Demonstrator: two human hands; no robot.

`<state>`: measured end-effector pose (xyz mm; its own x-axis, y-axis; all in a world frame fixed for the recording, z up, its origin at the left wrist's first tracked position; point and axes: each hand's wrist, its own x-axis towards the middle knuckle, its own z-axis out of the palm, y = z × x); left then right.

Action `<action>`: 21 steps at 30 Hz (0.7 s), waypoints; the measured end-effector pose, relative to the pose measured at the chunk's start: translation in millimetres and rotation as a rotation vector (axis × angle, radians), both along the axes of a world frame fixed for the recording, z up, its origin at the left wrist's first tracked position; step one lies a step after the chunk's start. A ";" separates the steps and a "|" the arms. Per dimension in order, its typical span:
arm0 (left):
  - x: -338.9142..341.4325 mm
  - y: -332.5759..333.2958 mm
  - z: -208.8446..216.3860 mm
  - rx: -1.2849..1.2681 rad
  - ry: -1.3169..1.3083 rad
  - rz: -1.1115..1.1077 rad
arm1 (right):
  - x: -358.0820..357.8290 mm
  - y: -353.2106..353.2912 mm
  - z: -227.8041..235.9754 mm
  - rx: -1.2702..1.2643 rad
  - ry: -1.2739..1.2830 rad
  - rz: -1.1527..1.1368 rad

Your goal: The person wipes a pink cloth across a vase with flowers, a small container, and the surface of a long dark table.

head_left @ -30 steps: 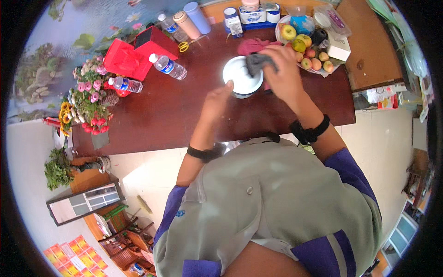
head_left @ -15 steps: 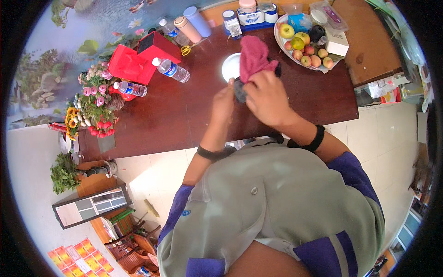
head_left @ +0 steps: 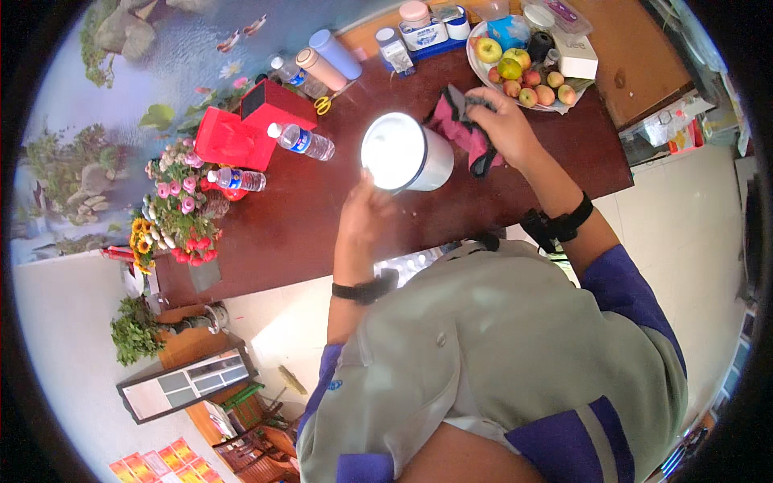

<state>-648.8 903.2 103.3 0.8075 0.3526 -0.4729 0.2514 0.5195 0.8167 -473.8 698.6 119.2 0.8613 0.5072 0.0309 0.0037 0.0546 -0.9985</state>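
A white enamel-like mug with a dark rim is tilted, its bright round mouth facing up and to the left. My left hand is closed at the near edge of the mug, thumb at the rim; the fingers are slightly blurred. To the right of the mug, my right hand grips a pink and dark grey cloth. The cloth hangs crumpled from my fingers, close beside the mug's wall. Whether the mug's base rests on the table cannot be made out.
Two plastic bottles lie left on the dark red table, near red boxes and flowers. Tumblers and yellow scissors are at the back. A fruit plate sits back right.
My hands were together at the cloth, which partly covered the white mug. Now they are apart: the cloth is right of the mug in my right hand, and the mug shows more fully.
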 end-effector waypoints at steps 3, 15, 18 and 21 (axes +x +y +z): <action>1.2 -0.8 7.7 -0.046 -0.071 -0.004 | -15.6 7.3 34.1 0.183 -0.103 0.009; -23.5 19.5 -3.6 -0.096 -0.256 -0.088 | -16.0 18.5 -9.9 -0.169 -0.068 0.161; -28.0 38.6 -9.6 0.021 -0.304 -0.166 | -12.3 11.7 12.5 -0.059 -0.007 0.194; -24.9 47.4 -8.1 0.008 -0.273 -0.219 | -3.7 12.2 41.5 0.117 -0.045 0.416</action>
